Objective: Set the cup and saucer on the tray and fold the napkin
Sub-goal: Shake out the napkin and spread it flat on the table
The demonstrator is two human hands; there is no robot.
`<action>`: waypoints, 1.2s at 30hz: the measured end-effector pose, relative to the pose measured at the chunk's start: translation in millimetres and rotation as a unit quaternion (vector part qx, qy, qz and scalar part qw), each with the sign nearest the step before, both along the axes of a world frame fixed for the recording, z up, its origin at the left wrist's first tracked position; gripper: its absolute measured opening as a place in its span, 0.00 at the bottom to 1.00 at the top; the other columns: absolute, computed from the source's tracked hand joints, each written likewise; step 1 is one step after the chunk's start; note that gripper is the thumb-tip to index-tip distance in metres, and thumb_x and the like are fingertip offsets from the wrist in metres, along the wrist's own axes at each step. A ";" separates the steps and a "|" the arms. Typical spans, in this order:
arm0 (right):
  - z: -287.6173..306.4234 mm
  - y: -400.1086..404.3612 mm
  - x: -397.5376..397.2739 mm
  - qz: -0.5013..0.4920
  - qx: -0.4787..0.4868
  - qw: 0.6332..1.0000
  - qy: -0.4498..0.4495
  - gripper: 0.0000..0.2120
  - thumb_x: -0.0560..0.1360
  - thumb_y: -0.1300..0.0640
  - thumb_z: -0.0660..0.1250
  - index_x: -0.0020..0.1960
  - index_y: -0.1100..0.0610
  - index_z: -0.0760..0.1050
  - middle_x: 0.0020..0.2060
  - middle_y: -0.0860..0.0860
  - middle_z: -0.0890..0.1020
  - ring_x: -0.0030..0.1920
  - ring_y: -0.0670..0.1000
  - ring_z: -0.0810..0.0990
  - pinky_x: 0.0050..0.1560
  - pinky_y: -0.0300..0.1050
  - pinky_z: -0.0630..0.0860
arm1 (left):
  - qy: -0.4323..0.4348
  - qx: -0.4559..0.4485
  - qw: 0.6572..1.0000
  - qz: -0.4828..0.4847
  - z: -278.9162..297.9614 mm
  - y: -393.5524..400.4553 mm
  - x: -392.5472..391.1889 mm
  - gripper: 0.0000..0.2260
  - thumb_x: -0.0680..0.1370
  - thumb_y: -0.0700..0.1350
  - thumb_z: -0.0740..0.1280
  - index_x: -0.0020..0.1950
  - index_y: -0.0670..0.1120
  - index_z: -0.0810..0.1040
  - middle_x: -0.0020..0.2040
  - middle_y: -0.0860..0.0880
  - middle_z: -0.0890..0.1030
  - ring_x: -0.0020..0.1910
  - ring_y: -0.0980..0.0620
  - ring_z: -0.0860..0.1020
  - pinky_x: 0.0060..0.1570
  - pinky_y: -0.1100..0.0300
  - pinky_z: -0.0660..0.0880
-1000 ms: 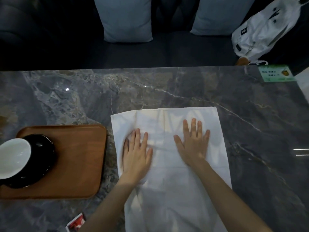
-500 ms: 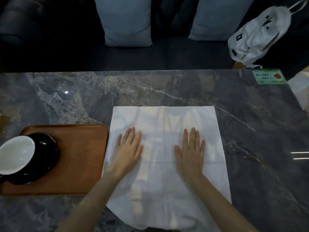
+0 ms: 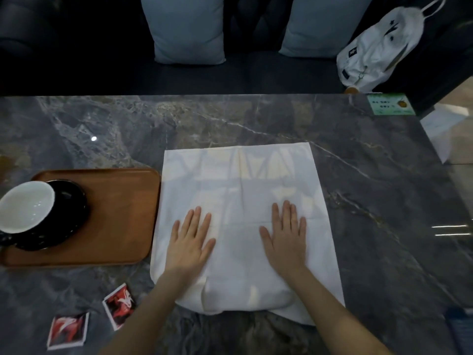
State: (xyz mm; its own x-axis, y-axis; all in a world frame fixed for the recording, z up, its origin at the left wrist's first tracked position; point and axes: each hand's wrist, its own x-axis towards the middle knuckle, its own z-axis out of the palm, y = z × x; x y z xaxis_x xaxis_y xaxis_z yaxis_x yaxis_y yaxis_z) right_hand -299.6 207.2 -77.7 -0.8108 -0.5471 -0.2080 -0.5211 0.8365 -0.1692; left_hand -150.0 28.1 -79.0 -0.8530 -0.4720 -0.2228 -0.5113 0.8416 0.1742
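Note:
A white cloth napkin (image 3: 240, 180) lies spread flat on the grey marble table (image 3: 384, 196), with creases across it. My left hand (image 3: 190, 242) and my right hand (image 3: 286, 239) press palm-down on its near half, fingers straight and slightly apart, holding nothing. The napkin's near edge bunches a little between my forearms. To the left sits a brown wooden tray (image 3: 120, 213). On the tray's left end a black saucer (image 3: 69, 219) carries a cup (image 3: 25, 206) that is white inside and tilted toward me.
Two red and white cards (image 3: 119, 304) lie on the table near my left forearm. A green card (image 3: 390, 105) rests at the far right corner. Beyond the far edge are a dark sofa, two pale cushions (image 3: 184, 29) and a white backpack (image 3: 381, 49).
Both hands have slid toward me along the napkin, staying flat on it. The left hand also moved outward to the left. The napkin lies smoother and more squared.

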 end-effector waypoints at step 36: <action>13.1 26.1 65.2 0.096 0.040 0.992 -0.076 0.32 0.79 0.41 0.45 0.75 0.53 0.37 0.76 0.53 0.38 0.75 0.52 0.37 0.73 0.55 0.37 | 0.086 -0.014 0.994 -0.070 69.6 65.9 145.6 0.07 0.61 0.41 0.77 0.32 0.46 0.80 0.53 0.41 0.82 0.54 0.40 0.79 0.48 0.48 0.76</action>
State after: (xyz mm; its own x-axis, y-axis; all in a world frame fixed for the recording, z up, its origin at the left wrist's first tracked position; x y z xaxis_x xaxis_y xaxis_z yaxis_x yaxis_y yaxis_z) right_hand -234.4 233.3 -64.7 -0.6496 -0.6645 -0.3694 -0.6448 0.7389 -0.1953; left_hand -4.4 94.0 -9.4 -0.9354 -0.3491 -0.0567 -0.3526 0.9084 0.2248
